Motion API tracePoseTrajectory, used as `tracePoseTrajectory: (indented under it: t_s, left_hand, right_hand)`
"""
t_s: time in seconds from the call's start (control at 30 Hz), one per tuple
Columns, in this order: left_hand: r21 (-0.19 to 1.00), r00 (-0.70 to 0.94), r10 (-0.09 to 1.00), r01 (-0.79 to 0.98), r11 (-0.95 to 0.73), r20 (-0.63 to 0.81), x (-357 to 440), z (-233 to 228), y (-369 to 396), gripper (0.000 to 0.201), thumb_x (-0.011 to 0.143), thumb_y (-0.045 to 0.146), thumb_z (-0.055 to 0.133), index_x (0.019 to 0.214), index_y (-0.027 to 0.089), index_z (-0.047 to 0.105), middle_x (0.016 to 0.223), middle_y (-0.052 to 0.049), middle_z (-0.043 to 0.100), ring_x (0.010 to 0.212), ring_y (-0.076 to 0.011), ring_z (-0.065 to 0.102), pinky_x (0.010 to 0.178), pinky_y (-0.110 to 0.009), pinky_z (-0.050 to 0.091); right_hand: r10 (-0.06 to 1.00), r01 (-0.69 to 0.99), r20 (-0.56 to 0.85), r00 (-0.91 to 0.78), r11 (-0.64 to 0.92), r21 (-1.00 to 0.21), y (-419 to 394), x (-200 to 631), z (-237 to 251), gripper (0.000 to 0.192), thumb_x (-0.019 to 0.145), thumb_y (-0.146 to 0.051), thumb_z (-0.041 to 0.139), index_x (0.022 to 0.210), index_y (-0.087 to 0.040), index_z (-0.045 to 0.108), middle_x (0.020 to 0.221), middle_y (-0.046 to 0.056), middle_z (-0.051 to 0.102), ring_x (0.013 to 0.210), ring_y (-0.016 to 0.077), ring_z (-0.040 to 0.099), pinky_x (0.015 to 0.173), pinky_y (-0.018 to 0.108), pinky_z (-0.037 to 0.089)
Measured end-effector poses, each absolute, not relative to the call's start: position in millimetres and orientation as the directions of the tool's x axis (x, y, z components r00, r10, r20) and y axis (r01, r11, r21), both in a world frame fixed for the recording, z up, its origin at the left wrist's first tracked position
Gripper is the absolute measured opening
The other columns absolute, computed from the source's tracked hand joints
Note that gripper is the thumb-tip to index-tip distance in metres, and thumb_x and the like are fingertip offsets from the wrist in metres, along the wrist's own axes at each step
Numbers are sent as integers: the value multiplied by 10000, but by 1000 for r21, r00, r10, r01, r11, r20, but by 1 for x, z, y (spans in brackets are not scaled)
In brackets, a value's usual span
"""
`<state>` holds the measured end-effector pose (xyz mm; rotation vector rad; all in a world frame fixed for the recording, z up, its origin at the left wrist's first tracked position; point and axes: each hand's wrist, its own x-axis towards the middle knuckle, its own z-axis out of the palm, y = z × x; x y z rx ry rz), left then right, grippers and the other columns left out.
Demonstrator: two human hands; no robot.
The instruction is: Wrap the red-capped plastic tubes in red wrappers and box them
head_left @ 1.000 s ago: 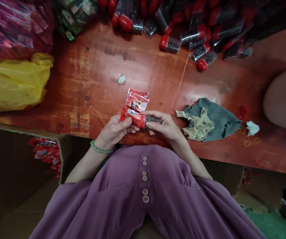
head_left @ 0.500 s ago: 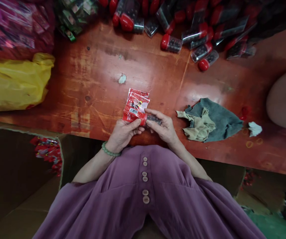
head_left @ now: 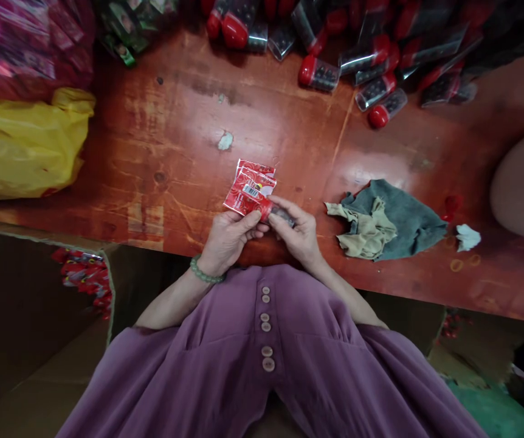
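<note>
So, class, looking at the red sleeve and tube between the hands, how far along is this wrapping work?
Done: red wrapped pieces lie in the cardboard box at the person's left. In hand: the left hand holds the red sleeve, the right hand holds the dark tube at its opening, only partly inside. Left: spare sleeves on the table, and many red-capped tubes piled at its far edge.

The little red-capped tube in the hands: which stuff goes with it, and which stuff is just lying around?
Goes with it:
- left hand and right hand, both holding the tube
- red wrapper around the tube's end
- spare wrappers
- pile of tubes

Just lying around:
- rags
- yellow bag
- paper scrap
</note>
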<state>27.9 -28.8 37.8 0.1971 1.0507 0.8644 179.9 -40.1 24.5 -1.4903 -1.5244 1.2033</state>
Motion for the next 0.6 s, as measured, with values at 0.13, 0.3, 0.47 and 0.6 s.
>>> tracePoseTrajectory:
  t_s: [0.13, 0.3, 0.47, 0.6]
  left_hand:
    - [534, 253, 717, -519, 668, -650, 23, 38, -28, 466, 599, 544, 854, 740, 117, 729, 671, -48, 730, 599, -117, 684, 595, -208, 557]
    - [551, 193, 740, -554, 624, -645, 22, 36, -27, 352, 604, 404, 889, 785, 148, 729, 711, -4, 728, 587, -83, 652, 569, -182, 549]
    - [556, 162, 743, -565, 609, -649, 25, 35, -29, 331, 614, 377, 885, 799, 151, 730, 740, -10, 731, 635, -99, 663, 593, -198, 555]
    - [582, 168, 768, -560, 590, -618, 26, 33, -30, 305, 656, 374, 864, 815, 148, 734, 736, -28, 734, 643, -126, 676, 614, -234, 561]
  right_hand:
    - [961, 123, -242, -132, -226, -966, -33, 182, 31, 418, 885, -471, 630, 1201, -198, 656, 949, 38, 726, 807, 157, 688, 684, 274, 588]
    - [965, 84, -195, -177, -182, -980, -34, 180, 32, 344, 875, -384, 664, 1176, -220, 682, 975, 20, 737, 794, 132, 677, 735, 272, 576]
    - [966, 104, -197, -166, -181, -978, -38, 183, 31, 353, 873, -388, 667, 1187, -229, 689, 883, 6, 727, 675, 113, 636, 654, 264, 564]
    - [932, 50, -295, -212, -291, -955, -40, 190, 29, 387, 874, -421, 663, 1213, -234, 678, 668, -42, 642, 479, 71, 501, 479, 215, 477]
